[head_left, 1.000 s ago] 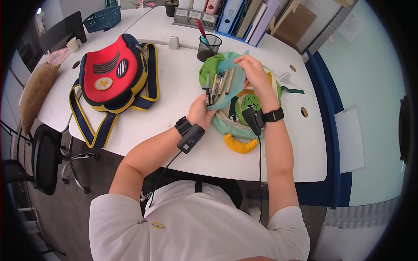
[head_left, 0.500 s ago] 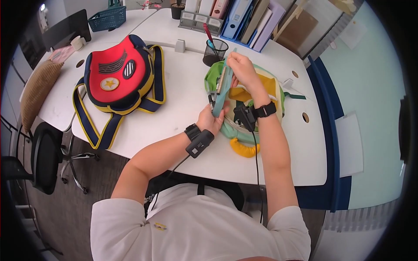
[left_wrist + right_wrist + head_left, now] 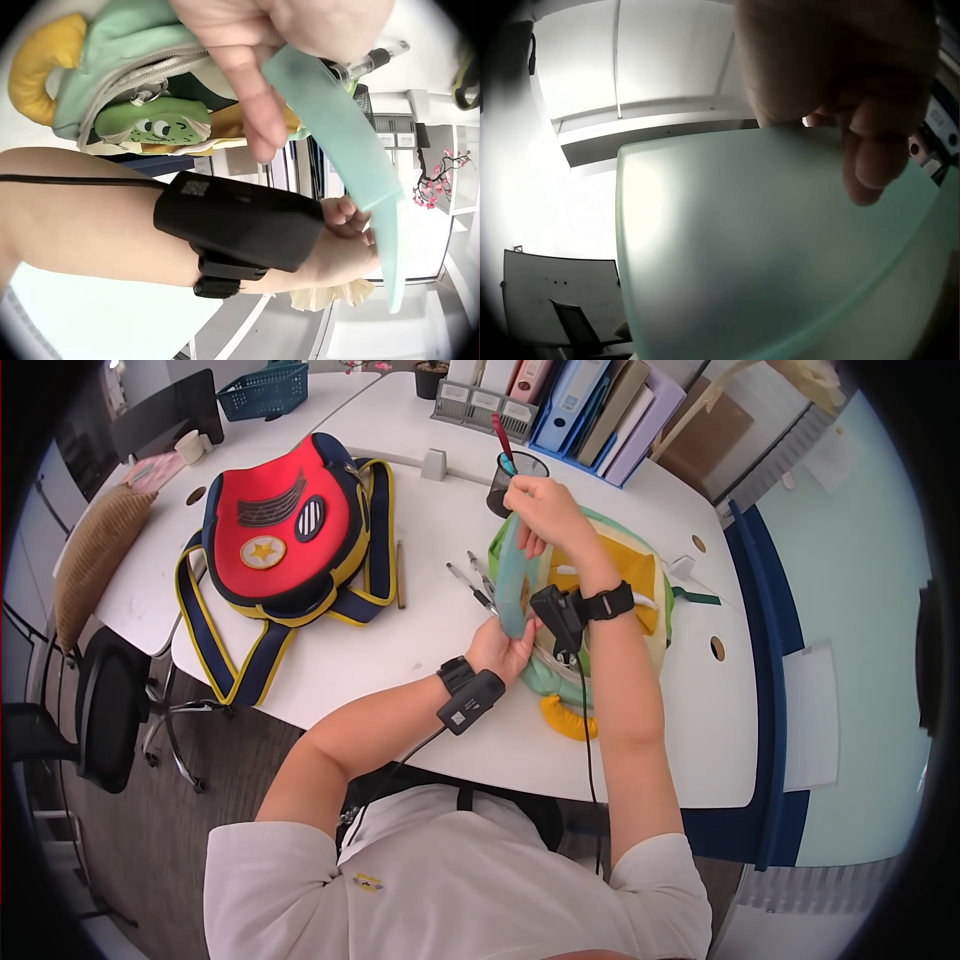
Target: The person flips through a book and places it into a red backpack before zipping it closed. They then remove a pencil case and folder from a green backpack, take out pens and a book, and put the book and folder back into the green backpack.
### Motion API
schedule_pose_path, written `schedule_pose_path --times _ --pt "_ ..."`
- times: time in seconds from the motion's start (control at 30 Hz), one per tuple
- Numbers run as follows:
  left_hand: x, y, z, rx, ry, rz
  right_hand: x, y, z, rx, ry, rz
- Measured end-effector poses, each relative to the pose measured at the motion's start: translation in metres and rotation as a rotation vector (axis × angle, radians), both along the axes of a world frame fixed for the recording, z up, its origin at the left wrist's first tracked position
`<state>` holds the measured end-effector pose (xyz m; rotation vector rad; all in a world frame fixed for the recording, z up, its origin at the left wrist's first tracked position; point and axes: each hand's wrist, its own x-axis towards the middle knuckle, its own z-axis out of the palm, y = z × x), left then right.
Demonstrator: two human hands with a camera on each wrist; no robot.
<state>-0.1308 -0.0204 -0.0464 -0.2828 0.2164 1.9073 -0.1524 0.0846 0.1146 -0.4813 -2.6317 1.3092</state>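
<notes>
A translucent teal pencil case is tipped up on its side between my hands, above the table. Its lower end sits in my left hand, held between the palm and fingers. My right hand pinches the upper end; in the right wrist view its fingers grip the case's edge. Several pens lie on the table just left of the case, one close to my left hand. A thin light-brown pencil-like stick lies farther left. Behind my right arm stands an open green backpack with a yellow inside.
A red and navy backpack with yellow-edged straps lies on the left of the white table. A black mesh pen cup stands behind my right hand. At the back are binders. A yellow padded handle sticks out in front.
The case has been turned from lying flat with pens in it to standing on its side. Pens have slid out onto the table, and one stick has rolled left towards the red backpack.
</notes>
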Motion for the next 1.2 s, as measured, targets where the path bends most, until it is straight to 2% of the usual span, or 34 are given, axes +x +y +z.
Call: schedule_pose_path --times 0.1,0.3,0.4,0.5,0.6,0.9,1.03,1.2 --pt "0.001 -0.002 0.009 -0.026 0.017 0.014 0.008 0.002 0.011 0.025 0.005 -0.023" --pt "0.005 -0.004 0.012 -0.019 0.091 0.006 0.015 0.022 -0.002 -0.063 0.083 -0.037" --pt "0.005 -0.007 0.014 0.182 0.176 0.028 0.024 0.023 0.013 -0.067 0.151 -0.044" --pt "0.0 -0.006 0.012 0.224 0.221 0.073 0.023 0.022 0.008 -0.075 0.192 -0.051" --pt "-0.007 -0.002 0.004 0.08 0.222 0.036 0.022 0.025 -0.003 -0.067 0.194 -0.075" --pt "-0.004 -0.005 0.018 0.024 0.398 -0.029 0.05 0.033 0.008 -0.019 0.202 -0.104" --pt "-0.01 -0.008 0.028 -0.054 0.61 -0.06 0.084 0.045 0.013 -0.015 0.225 -0.175" --pt "-0.016 -0.004 0.031 -0.087 1.093 -0.033 0.162 0.101 -0.002 0.067 0.532 -0.303"
